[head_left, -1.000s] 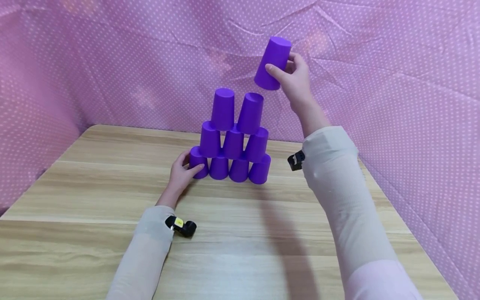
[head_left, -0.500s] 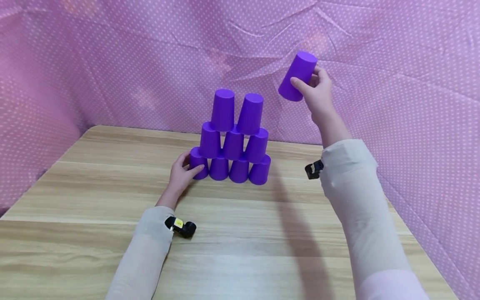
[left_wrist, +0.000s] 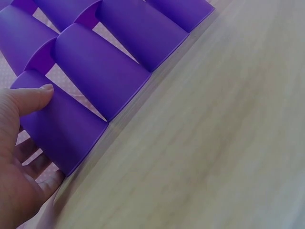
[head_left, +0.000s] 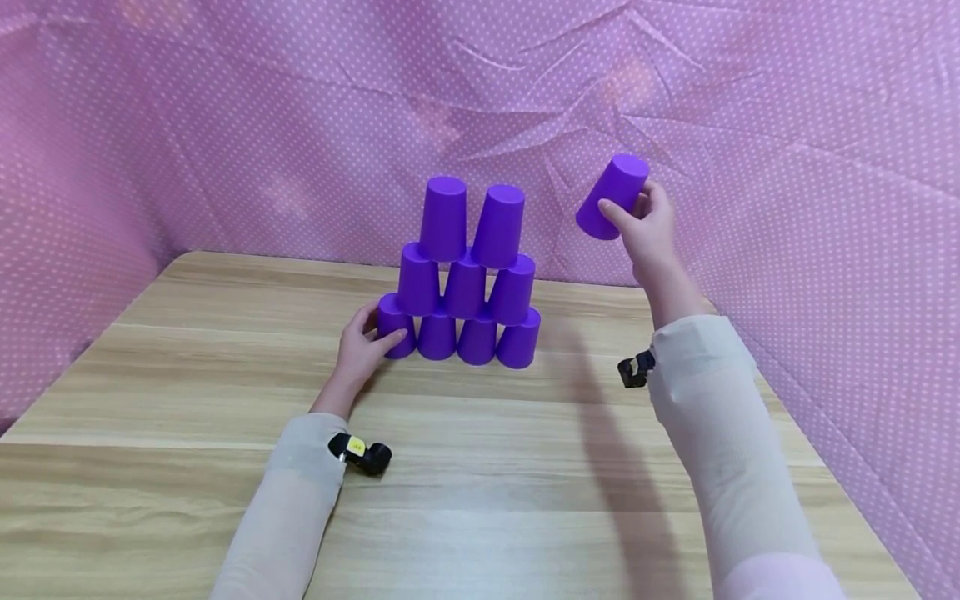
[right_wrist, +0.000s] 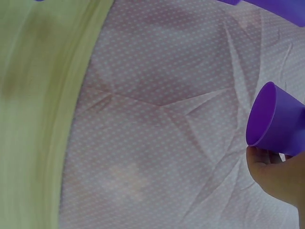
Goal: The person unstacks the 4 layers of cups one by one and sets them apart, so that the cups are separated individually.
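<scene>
Purple cups stand upside down in a stack on the table, with two cups on the top tier, three in the middle and several along the bottom. My left hand (head_left: 360, 350) holds the leftmost bottom cup (left_wrist: 66, 129), thumb across its near side and fingers behind it. Up in the air to the right of the stack, my right hand (head_left: 651, 232) grips a single purple cup (head_left: 613, 198) that is tilted, mouth down and to the left. The right wrist view shows that cup's open rim (right_wrist: 262, 114) with the hand under it; part of the cup is cut off.
The stack rests on a light wooden table (head_left: 225, 367) near its back edge. Pink dotted cloth (head_left: 300, 125) hangs behind and at both sides. A small black camera (head_left: 367, 457) sits on the left wrist.
My right hand has moved right and then down with its cup, away from the stack's top, and the cup tilts more. The left hand and the stack stay in place.
</scene>
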`<state>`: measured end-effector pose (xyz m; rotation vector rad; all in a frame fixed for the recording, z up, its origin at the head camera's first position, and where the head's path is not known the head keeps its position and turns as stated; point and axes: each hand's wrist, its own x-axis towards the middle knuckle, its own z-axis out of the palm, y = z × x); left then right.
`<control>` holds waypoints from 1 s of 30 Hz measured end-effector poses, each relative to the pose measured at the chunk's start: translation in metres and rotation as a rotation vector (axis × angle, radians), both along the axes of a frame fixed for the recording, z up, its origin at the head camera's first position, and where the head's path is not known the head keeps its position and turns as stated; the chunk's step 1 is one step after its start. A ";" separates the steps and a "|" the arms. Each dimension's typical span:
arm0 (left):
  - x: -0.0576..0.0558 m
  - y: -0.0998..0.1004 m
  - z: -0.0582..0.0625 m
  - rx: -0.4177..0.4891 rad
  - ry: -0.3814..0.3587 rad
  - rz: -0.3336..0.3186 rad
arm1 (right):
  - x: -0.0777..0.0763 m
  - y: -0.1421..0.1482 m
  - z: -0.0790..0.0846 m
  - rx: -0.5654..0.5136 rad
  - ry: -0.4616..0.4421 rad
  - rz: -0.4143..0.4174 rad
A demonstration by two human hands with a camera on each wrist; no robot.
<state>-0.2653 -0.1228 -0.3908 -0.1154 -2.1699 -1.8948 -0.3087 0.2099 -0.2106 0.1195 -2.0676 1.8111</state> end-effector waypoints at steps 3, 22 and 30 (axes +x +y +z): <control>0.003 0.001 0.003 0.009 0.004 0.000 | 0.000 0.004 -0.010 -0.009 0.005 0.002; -0.014 -0.004 -0.020 -0.012 0.023 0.022 | 0.004 0.020 -0.084 -0.050 -0.095 -0.052; -0.012 -0.003 -0.019 -0.020 0.030 0.020 | 0.005 0.029 -0.109 -0.037 -0.160 -0.087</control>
